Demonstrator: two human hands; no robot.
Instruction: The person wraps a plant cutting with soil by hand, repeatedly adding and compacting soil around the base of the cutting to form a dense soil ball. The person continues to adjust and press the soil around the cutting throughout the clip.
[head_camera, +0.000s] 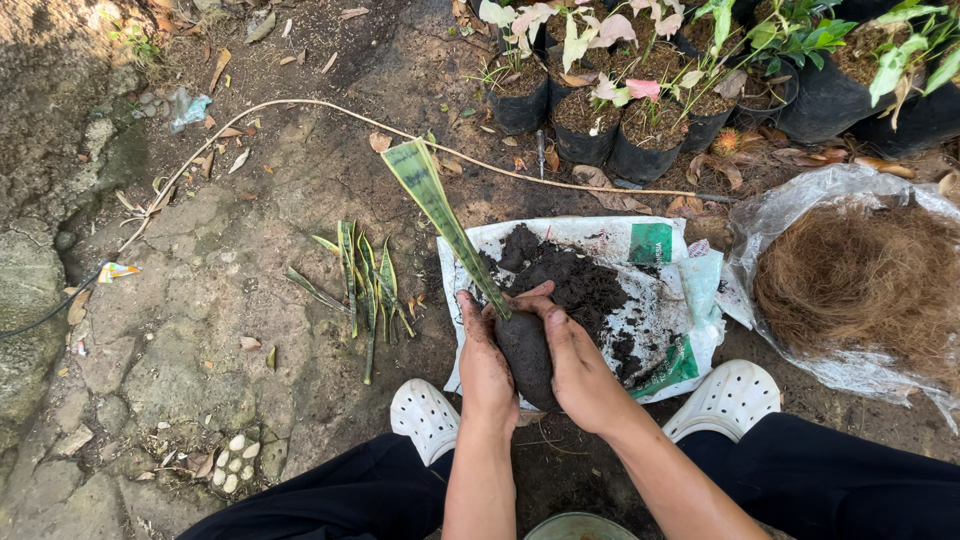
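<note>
Outdoor ground (250, 260) of packed earth and flat stone, scattered with dry leaves; a thin hose (300, 103) curves across the far side. Far right: a row of black nursery pots (585, 125) with green and pink-leaved seedlings. Right: a clear plastic bag (850, 190) holding brown coconut fibre (860, 280). Centre: a white sack (600, 240) laid flat, carrying a heap of dark soil (570, 275). Left of the sack: a small pile of snake plant cuttings (365, 285) lying on the ground. Near edge: two white clogs (425, 415) and black trousers. Left hand (485, 365) and right hand (578, 365), both soiled, are closed from either side around a dark soil-filled bag (525, 350) at the near edge of the sack, touching it equally. From the bag rises one long variegated snake plant leaf (440, 210), its long axis leaning away to the far left, its cut tip well beyond the hands.
</note>
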